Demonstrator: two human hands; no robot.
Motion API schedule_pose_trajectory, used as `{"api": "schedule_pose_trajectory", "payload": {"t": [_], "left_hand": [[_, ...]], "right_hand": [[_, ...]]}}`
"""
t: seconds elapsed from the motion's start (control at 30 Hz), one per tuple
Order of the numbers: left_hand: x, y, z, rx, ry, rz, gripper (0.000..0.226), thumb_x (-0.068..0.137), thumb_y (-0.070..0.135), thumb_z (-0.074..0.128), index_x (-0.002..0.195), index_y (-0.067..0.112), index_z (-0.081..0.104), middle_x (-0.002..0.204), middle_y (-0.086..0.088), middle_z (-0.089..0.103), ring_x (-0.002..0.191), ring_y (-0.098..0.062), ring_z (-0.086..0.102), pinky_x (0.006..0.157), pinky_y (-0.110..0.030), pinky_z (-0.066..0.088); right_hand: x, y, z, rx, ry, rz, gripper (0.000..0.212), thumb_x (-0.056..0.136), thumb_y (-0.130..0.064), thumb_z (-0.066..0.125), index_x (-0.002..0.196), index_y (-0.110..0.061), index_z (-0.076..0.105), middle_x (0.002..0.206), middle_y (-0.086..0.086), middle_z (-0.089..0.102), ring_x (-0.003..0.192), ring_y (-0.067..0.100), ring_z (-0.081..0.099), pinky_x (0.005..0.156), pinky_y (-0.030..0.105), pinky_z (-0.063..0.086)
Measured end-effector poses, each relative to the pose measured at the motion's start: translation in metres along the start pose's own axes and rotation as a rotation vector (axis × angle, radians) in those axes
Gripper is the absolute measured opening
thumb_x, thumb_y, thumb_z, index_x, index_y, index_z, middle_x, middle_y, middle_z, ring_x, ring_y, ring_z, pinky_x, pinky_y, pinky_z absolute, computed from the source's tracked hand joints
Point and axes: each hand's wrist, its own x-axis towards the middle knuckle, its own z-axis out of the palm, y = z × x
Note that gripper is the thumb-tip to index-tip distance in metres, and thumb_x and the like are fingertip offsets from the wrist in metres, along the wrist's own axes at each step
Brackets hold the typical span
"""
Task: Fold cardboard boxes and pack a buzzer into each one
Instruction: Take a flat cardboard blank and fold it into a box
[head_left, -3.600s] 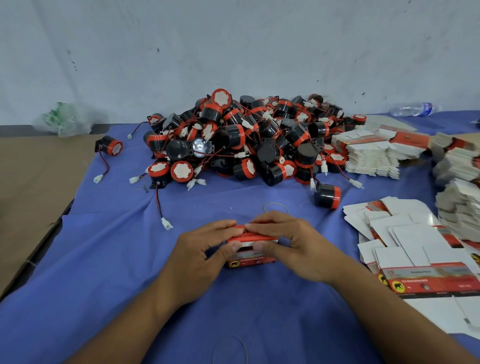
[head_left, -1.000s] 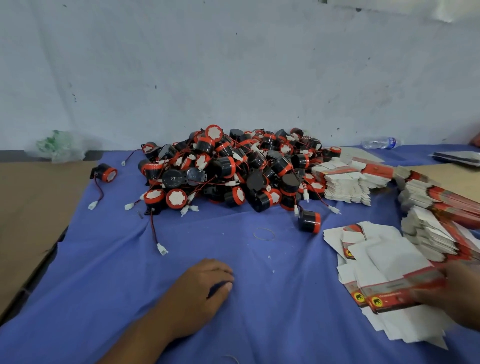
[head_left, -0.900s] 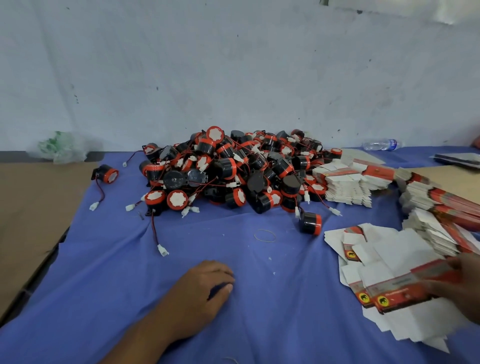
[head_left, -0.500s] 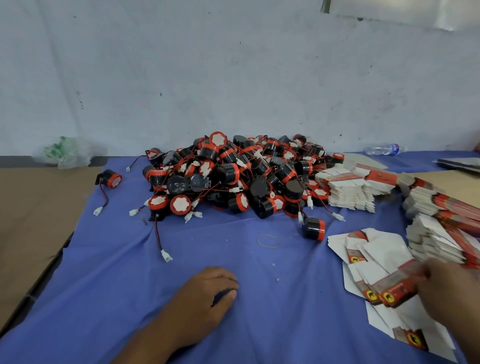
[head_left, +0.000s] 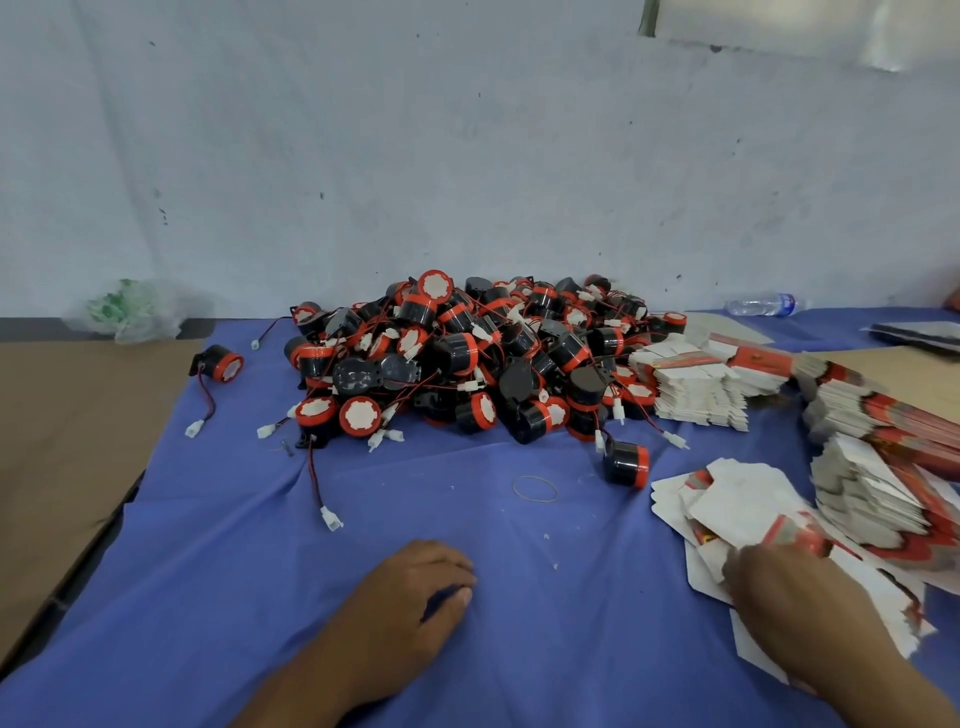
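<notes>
Buzzers (head_left: 467, 358): black and orange, heaped with their red wires at the far middle of the blue cloth (head_left: 260, 571); none is packed, as far as the head view shows.
Stray buzzer (head_left: 626, 464): lies alone just near-right of the heap, close to the loose blanks.
Flat box blanks (head_left: 748, 499): loose white and red sheets spread at the near right; taller stacks (head_left: 696, 384) stand behind them, to the right of the heap.
Right hand (head_left: 795, 613): reaches over the loose blanks, blurred and seen from the back; a red-banded blank (head_left: 795, 535) sits at its fingertips, but I cannot tell whether the fingers pinch it or only touch it.
Left hand (head_left: 410, 597): rests on the cloth at the near middle, fingers loosely curled, holding nothing.
Done: no folded box is in view.
Left: judging by the big heap and the thick stacks, nearly all of the work. For this round, that means picking up one blank, folding it, putting in a buzzer and closing the box.
Also there: a rubber band (head_left: 535, 488) lies on the cloth between the heap and the hands.
</notes>
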Motion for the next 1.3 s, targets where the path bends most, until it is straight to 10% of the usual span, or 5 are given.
{"api": "schedule_pose_trajectory", "payload": {"t": [0.17,0.27,0.5,0.7,1.3], "left_hand": [[0.001,0.002,0.002,-0.019,-0.003,-0.04,0.026,0.095,0.032,0.055,0.111,0.02,0.071,0.114,0.02,0.063,0.109,0.01,0.05,0.096,-0.013,0.04],[0.003,0.007,0.0,-0.226,0.137,-0.212,0.028,0.092,0.038,0.057,0.119,0.033,0.063,0.112,0.024,0.067,0.105,0.005,0.061,0.091,-0.017,0.048],[0.016,0.019,-0.024,-1.406,0.324,-0.654,0.052,0.076,0.064,0.049,0.099,0.029,0.079,0.107,-0.006,0.074,0.092,-0.03,0.072,0.071,-0.046,0.059],[0.008,0.01,-0.022,-1.383,0.184,-0.471,0.073,0.068,0.059,0.082,0.127,0.019,0.066,0.128,-0.015,0.064,0.115,-0.031,0.063,0.086,-0.037,0.056],[-0.001,0.003,-0.009,-0.887,0.207,-0.44,0.082,0.063,0.058,0.085,0.136,0.036,0.055,0.136,0.005,0.06,0.121,-0.018,0.06,0.088,-0.033,0.054]], "right_hand": [[0.006,0.013,-0.028,0.332,0.462,0.278,0.012,0.092,-0.027,0.061,0.096,-0.017,0.054,0.065,-0.005,0.048,0.059,0.02,0.055,0.056,0.036,0.052],[-0.001,-0.024,-0.061,0.587,1.089,-0.025,0.013,0.095,-0.008,0.054,0.098,-0.02,0.059,0.064,-0.008,0.052,0.056,0.024,0.052,0.047,0.021,0.035],[-0.004,-0.18,-0.049,1.31,0.373,-0.897,0.042,0.101,-0.047,0.049,0.115,-0.015,0.072,0.142,-0.004,0.055,0.133,0.011,0.051,0.105,0.036,0.046],[0.02,-0.195,-0.034,1.303,0.224,-0.75,0.033,0.086,-0.045,0.07,0.113,-0.038,0.051,0.15,-0.023,0.023,0.141,-0.001,0.029,0.112,0.023,0.032],[0.014,-0.187,-0.034,1.536,0.032,-0.66,0.088,0.07,-0.048,0.052,0.151,-0.045,0.017,0.132,-0.04,0.044,0.122,-0.013,0.046,0.091,0.015,0.047]]}}
